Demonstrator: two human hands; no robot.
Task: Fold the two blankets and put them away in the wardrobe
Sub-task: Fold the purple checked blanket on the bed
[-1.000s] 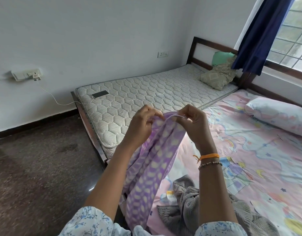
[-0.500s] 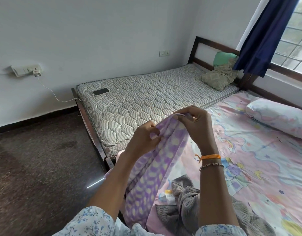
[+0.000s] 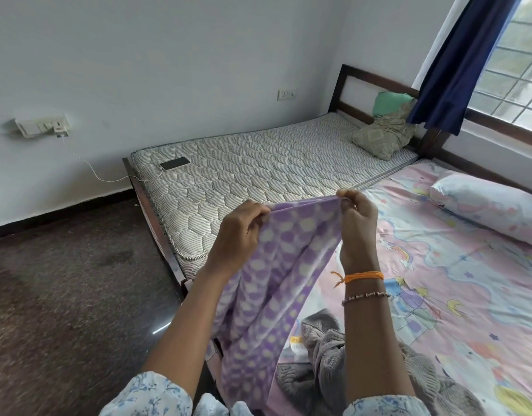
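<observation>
A purple blanket with white dots point(image 3: 273, 283) hangs from both my hands in front of me. My left hand point(image 3: 239, 232) pinches its top edge on the left. A short way to the right, my right hand point(image 3: 356, 223) pinches the same edge, which is stretched taut between the two. The rest of the cloth drapes down toward my lap. A grey knitted blanket point(image 3: 321, 355) lies crumpled on the pink bed under my right forearm, partly hidden by it. No wardrobe is in view.
The pink patterned bed point(image 3: 456, 280) carries a pillow point(image 3: 486, 205) at the right. A bare quilted mattress point(image 3: 258, 172) beside it holds a charging phone point(image 3: 174, 163) and cushions point(image 3: 381, 136) at its head. Dark floor point(image 3: 63, 295) lies to the left, a curtained window point(image 3: 510, 70) at upper right.
My hands have moved apart along the purple blanket's top edge, pulling it flat between them. The left hand dipped and came back up. The view has shifted slightly.
</observation>
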